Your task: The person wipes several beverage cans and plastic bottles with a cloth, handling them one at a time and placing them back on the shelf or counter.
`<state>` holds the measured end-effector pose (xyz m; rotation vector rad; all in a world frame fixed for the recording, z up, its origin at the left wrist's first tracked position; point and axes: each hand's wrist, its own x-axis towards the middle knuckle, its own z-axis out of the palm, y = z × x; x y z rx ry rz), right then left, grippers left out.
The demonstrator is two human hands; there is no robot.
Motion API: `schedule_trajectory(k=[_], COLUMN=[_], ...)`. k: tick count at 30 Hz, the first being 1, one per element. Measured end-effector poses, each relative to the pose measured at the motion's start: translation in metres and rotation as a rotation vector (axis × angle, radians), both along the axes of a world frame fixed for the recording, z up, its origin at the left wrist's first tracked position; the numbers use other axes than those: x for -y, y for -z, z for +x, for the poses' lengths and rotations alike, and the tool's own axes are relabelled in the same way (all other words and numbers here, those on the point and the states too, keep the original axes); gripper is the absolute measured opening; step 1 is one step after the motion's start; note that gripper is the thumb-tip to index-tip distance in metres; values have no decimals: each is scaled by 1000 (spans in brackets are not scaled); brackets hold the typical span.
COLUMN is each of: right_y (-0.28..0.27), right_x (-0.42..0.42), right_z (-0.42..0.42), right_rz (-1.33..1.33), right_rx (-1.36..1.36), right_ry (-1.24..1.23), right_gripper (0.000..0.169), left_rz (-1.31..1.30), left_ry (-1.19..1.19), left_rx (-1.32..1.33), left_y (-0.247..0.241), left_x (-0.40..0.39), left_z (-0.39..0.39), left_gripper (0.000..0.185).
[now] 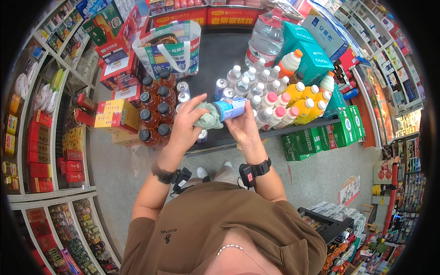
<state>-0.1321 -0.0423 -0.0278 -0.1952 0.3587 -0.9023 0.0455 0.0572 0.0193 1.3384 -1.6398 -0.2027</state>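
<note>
My left hand grips a grey-green cloth bunched against one end of a blue drink can. The can lies tilted on its side in the air above the dark table, held at its other end by my right hand. To the left of my left hand, dark-capped bottles of amber drink stand in two rows, with silver-topped cans beside them. Past my right hand are clear white-capped bottles, pink-capped bottles and yellow drink bottles.
At the table's far left stands a printed shopping bag. A large water jug and teal cartons stand far right. Stacked boxes flank the left side; green cartons sit by the right front edge. Shelves line the left.
</note>
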Motion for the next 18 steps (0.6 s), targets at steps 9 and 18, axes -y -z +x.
schedule_trajectory(k=[9,18], right_y=[12,13], right_x=[20,66], right_z=[-2,69], right_rz=[-72,-612], right_rx=[-211,-638], right_ry=[78,241], right_gripper=[55,55], left_rz=[16,-29], left_ry=[-266,-336], left_rx=[-255,-486], left_y=[6,5], left_x=[-20,-54], left_z=[39,66], left_gripper=[28,28])
